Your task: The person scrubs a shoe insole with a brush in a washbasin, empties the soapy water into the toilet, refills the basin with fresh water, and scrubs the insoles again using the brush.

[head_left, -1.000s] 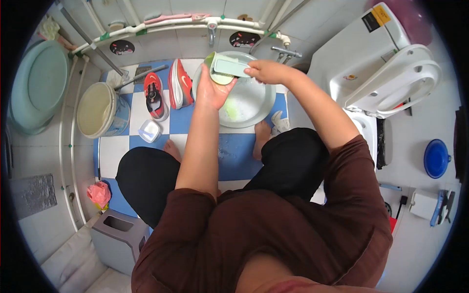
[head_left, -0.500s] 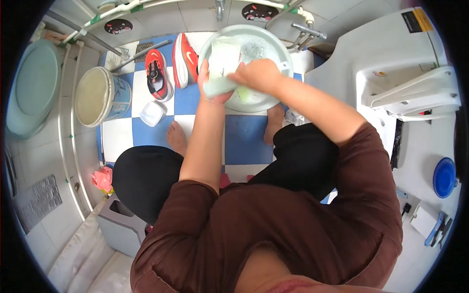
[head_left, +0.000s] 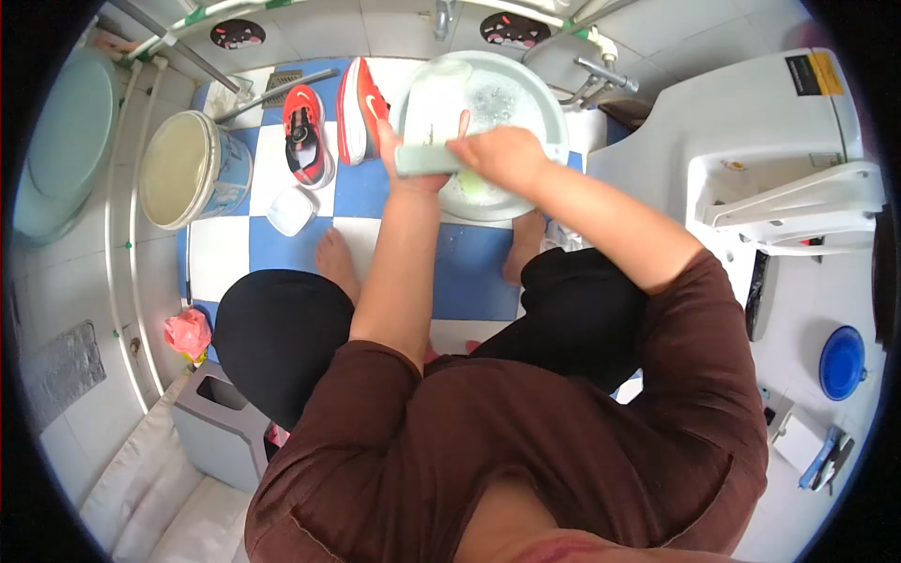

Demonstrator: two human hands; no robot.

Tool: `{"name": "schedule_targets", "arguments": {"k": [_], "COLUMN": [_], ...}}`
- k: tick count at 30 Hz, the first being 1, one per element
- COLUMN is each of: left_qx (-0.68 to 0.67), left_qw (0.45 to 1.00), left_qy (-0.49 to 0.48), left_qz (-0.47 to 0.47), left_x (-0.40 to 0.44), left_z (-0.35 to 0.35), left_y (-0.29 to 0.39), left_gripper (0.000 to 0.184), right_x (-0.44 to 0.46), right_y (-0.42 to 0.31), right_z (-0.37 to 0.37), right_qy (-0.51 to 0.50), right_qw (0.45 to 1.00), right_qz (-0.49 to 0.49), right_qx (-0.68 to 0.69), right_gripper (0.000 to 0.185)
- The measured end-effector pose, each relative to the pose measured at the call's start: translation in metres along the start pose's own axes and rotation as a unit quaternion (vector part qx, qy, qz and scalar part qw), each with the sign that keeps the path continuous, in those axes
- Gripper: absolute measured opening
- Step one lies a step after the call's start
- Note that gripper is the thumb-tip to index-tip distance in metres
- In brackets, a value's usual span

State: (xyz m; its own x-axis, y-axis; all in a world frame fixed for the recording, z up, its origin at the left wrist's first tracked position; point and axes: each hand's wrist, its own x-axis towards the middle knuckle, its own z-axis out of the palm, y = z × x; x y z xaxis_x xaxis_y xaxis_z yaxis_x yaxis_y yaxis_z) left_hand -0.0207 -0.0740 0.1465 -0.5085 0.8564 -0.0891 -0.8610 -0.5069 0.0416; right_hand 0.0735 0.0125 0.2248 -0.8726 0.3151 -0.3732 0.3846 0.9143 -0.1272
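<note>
The left hand (head_left: 415, 184) is loosely gripping a pale insole (head_left: 437, 98) over the basin (head_left: 560, 113), apparently containing drips; the right hand (head_left: 507, 154) is clutching a brush (head_left: 420, 161) across it, seemingly for pressure. Red shoes (head_left: 353, 117) are resting alongside.

Pink bag (head_left: 188, 332) near gray stool (head_left: 218, 420)

Green tool (head_left: 422, 160): blurred; I can't see its underside
Left hand (head_left: 418, 182): my palm mostly hidden
Pale piece (head_left: 438, 96): markings too blurred
Tap (head_left: 443, 19): cut off, far edge
</note>
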Motion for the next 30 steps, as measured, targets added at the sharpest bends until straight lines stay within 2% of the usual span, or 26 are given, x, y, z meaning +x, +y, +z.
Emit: {"name": "schedule_targets", "arguments": {"k": [1, 2, 4, 7, 9, 10, 11, 12, 14, 15, 16, 17, 18, 20, 21, 22, 24, 25, 26, 27, 29, 30], "left_qx": [0.017, -0.063, -0.045, 0.017, 0.024, -0.112, -0.081, -0.052, -0.03, -0.032, -0.035, -0.039, -0.205, -0.162, -0.14, -0.043, -0.042, -0.043, -0.042, -0.054, -0.077, -0.078], "left_qw": [0.999, 0.998, 0.999, 0.998, 0.998, 0.993, 0.996, 0.999, 0.999, 0.999, 0.999, 0.997, 0.974, 0.985, 0.988, 0.998, 0.999, 0.999, 0.979, 0.98, 0.981, 0.963], "left_qy": [0.028, 0.015, 0.03, 0.057, 0.055, -0.009, -0.004, 0.006, 0.014, -0.012, -0.034, -0.058, -0.053, 0.004, 0.038, 0.045, 0.029, 0.02, 0.198, 0.19, 0.176, 0.258], "left_qz": [0.001, -0.008, -0.005, 0.011, 0.006, -0.039, -0.024, -0.01, 0.001, -0.008, -0.018, -0.027, -0.076, -0.06, -0.053, 0.008, 0.003, -0.001, -0.012, -0.021, -0.038, -0.02], "left_x": [-0.004, 0.006, 0.006, -0.003, 0.002, 0.006, 0.009, 0.004, 0.002, 0.004, 0.005, 0.009, 0.023, 0.026, 0.022, 0.017, 0.017, 0.017, 0.027, 0.031, 0.034, 0.034], "left_z": [0.003, -0.007, -0.013, 0.003, -0.003, -0.008, -0.013, -0.012, -0.003, -0.006, -0.013, -0.02, -0.035, -0.031, -0.028, -0.023, -0.036, -0.034, -0.03, -0.04, -0.061, -0.06], "left_y": [0.001, -0.002, -0.006, -0.004, 0.001, -0.002, -0.004, -0.007, -0.002, 0.0, -0.001, -0.005, -0.009, -0.01, -0.01, -0.01, -0.008, -0.009, -0.015, -0.018, -0.022, -0.016], "left_gripper": [0.069, 0.069, 0.071, 0.073, 0.075, 0.079, 0.081, 0.083, 0.086, 0.087, 0.088, 0.089, 0.091, 0.09, 0.09, 0.087, 0.084, 0.083, 0.078, 0.076, 0.073, 0.071], "right_x": [0.009, 0.022, 0.021, -0.004, 0.017, 0.022, 0.024, 0.023, 0.002, -0.002, 0.004, 0.014, 0.028, 0.046, 0.041, 0.032, 0.03, 0.04, 0.059, 0.072, 0.078, 0.075], "right_y": [0.011, 0.029, 0.034, -0.002, 0.016, 0.025, 0.032, 0.038, 0.011, -0.002, 0.01, 0.027, 0.045, 0.06, 0.049, 0.028, 0.018, 0.036, 0.065, 0.081, 0.087, 0.073], "right_z": [0.0, -0.004, -0.008, 0.0, 0.007, -0.003, -0.01, 0.009, 0.002, 0.001, 0.006, 0.002, -0.005, -0.004, 0.005, 0.013, 0.022, 0.026, 0.032, 0.034, 0.062, 0.091], "right_qy": [0.016, 0.031, 0.051, 0.005, 0.023, 0.021, 0.02, 0.048, -0.004, -0.028, 0.034, 0.04, 0.049, 0.052, 0.029, 0.01, -0.013, -0.006, 0.0, 0.008, 0.016, 0.024], "right_qw": [0.999, 0.997, 0.993, 1.0, 0.998, 0.996, 0.993, 0.995, 0.999, 0.999, 0.999, 0.999, 0.998, 0.996, 0.998, 0.999, 1.0, 1.0, 0.998, 0.995, 0.998, 0.998], "right_qz": [0.03, 0.058, 0.096, 0.017, 0.054, 0.077, 0.102, 0.073, 0.041, 0.022, 0.0, 0.016, 0.032, 0.079, 0.059, 0.036, -0.001, 0.028, 0.055, 0.085, 0.048, 0.021], "right_qx": [0.016, 0.028, 0.048, -0.001, 0.016, 0.032, 0.049, 0.04, -0.002, -0.019, 0.005, 0.007, 0.007, -0.002, -0.01, -0.019, -0.005, 0.013, 0.029, 0.047, 0.035, 0.045], "right_gripper": [0.06, 0.06, 0.06, 0.061, 0.06, 0.06, 0.059, 0.06, 0.06, 0.06, 0.059, 0.058, 0.058, 0.055, 0.057, 0.058, 0.06, 0.059, 0.059, 0.059, 0.059, 0.059]}}
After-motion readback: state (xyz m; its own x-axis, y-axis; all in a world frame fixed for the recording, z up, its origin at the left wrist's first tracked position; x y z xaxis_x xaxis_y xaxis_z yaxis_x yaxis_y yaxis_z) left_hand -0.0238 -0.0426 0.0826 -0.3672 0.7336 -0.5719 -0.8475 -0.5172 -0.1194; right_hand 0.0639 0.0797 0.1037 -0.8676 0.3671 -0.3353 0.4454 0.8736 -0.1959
